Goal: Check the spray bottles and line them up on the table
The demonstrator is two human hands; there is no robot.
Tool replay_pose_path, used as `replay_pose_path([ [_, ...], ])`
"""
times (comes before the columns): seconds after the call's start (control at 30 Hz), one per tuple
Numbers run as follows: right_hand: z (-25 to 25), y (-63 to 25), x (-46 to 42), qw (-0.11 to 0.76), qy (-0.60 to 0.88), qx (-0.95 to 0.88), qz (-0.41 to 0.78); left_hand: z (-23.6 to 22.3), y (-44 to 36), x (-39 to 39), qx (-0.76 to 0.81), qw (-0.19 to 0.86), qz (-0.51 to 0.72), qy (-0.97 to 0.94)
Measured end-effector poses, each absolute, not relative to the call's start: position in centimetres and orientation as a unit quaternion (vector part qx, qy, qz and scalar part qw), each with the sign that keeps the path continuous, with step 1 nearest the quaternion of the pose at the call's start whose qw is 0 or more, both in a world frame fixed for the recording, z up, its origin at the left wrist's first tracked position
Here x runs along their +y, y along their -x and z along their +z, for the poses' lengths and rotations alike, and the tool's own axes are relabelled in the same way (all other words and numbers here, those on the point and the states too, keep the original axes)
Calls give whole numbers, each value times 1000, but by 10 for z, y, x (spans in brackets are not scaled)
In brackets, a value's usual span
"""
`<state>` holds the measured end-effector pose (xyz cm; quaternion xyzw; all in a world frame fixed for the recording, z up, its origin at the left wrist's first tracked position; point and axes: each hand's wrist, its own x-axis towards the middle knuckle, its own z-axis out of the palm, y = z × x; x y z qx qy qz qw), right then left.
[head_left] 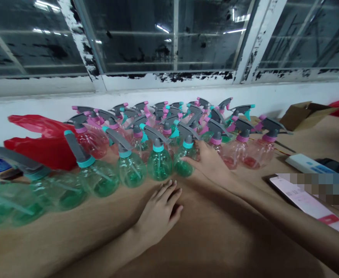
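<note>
Several small plastic spray bottles stand crowded on a brown table [221, 231], green ones [159, 162] in front and to the left, pink ones [258, 152] behind and to the right, all with grey trigger heads. My left hand [160, 210] lies flat on the table, fingers stretched out, just in front of the green row and holding nothing. My right hand [209, 162] reaches in among the bottles, fingers extended against a green bottle [183, 164] and the pink ones beside it.
A red plastic bag [42, 144] lies at the left by the wall. A cardboard box [305, 114] sits at the back right. White flat packs and a printed sheet [305, 200] lie at the right. Windows run along the wall behind.
</note>
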<state>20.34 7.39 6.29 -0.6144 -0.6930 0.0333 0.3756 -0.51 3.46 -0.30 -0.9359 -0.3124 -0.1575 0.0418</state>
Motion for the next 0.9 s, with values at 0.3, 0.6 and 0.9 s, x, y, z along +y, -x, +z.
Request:
replay_pose_path([
  [0.3,68,-259,27,410,586,-686,131,-2,7,36,-313,39,-162,935],
  [0.6,52,-304,36,433,622,-650,60,-1,-26,31,-281,33,-152,947],
  [0.9,58,-273,58,359,689,-630,1,-1,-87,32,-267,-19,-138,953],
])
